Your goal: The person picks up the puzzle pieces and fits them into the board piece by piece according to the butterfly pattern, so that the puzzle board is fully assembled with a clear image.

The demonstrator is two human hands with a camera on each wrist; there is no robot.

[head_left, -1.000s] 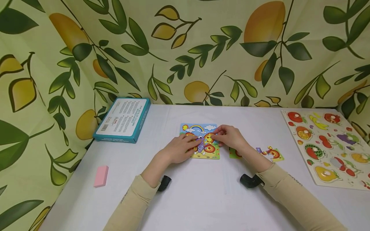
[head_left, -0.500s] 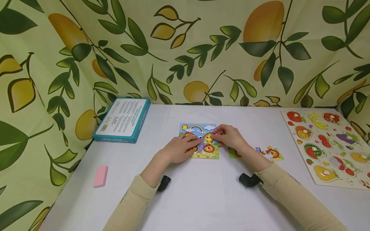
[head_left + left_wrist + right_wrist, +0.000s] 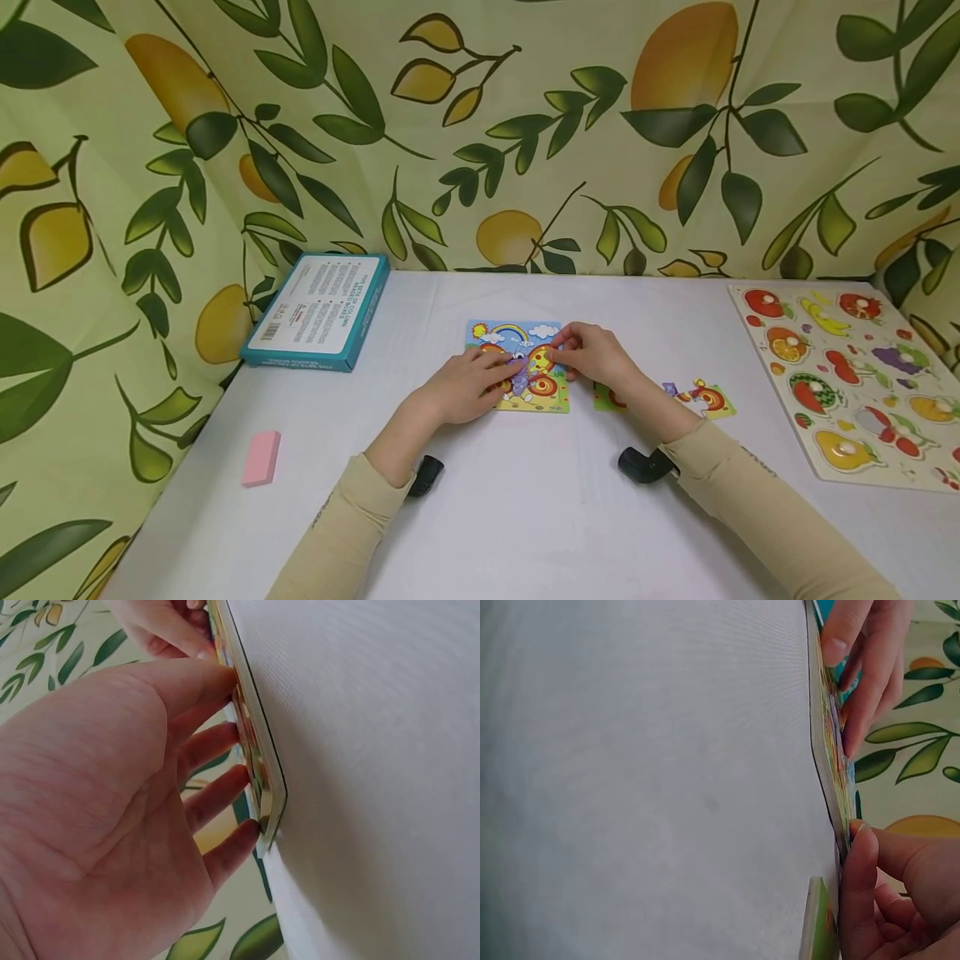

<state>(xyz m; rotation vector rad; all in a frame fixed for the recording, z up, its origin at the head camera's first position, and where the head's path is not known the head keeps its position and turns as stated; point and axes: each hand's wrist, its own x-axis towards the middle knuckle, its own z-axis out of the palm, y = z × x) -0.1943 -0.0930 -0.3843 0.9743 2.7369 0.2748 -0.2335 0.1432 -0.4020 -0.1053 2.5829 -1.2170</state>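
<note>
A jigsaw puzzle [image 3: 525, 400] with a butterfly and a rainbow lies flat in the middle of the white table. My left hand [image 3: 471, 387] rests on its left side, fingers extended; in the left wrist view the fingertips [image 3: 244, 832] touch its face. At the right edge, my right hand [image 3: 596, 358] pinches a puzzle piece with a yellow wing [image 3: 542, 358] between thumb and forefinger, the other fingers curled. How much of that piece is covered cannot be told. Loose puzzle pieces [image 3: 716, 402] lie under and beside the right forearm; a green one [image 3: 823, 926] shows in the right wrist view.
A teal and white box [image 3: 315, 312] stands at the back left, and a pink block [image 3: 261, 458] lies nearer on the left. On the right is a fruit peg board [image 3: 847, 375]. Black curved parts [image 3: 643, 467] sit by both wrists. A leaf-patterned curtain [image 3: 480, 150] borders the table.
Both hands keep their places on the puzzle. Only a very slight shift of the whole head view shows; nothing is let go or picked up.
</note>
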